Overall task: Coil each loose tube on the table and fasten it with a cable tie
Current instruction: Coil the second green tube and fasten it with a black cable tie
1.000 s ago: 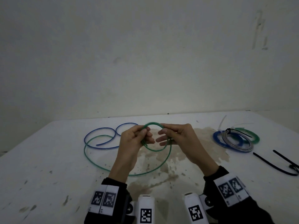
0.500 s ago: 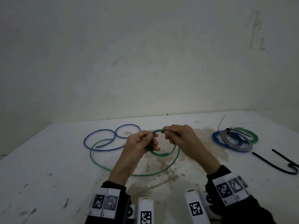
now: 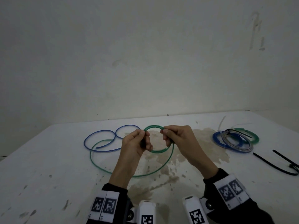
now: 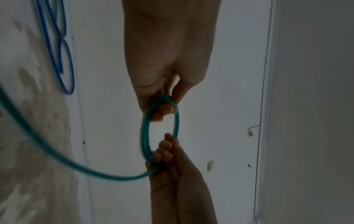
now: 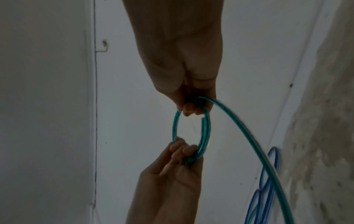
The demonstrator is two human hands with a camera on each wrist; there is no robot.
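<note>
**Green tube half coiled between two hands**

Both hands were raised just above the stained white table [image 3: 40, 167]; the left hand [image 3: 135, 147] had its thumb and curled fingers pinched on the left side of a small coil of the green tube [image 3: 155, 151], and the right hand [image 3: 178, 138] pinched the coil's opposite side, fingers folded round the strands; the coil stood between them as a ring of two or three turns, seen edge-on from the wrists [image 4: 160, 131] [image 5: 205, 133]; the rest of the green tube ran out from the right hand's grip in one wide loop lying on the table toward the left; beyond it lay the loose blue tube [image 3: 103, 138] in two open loops, its one end crossing the green loop; far to the right sat a pile of finished coils [image 3: 234, 141], blue, grey and green, with a black tie on top; nearer the edge lay black cable ties [image 3: 273, 165].
</note>
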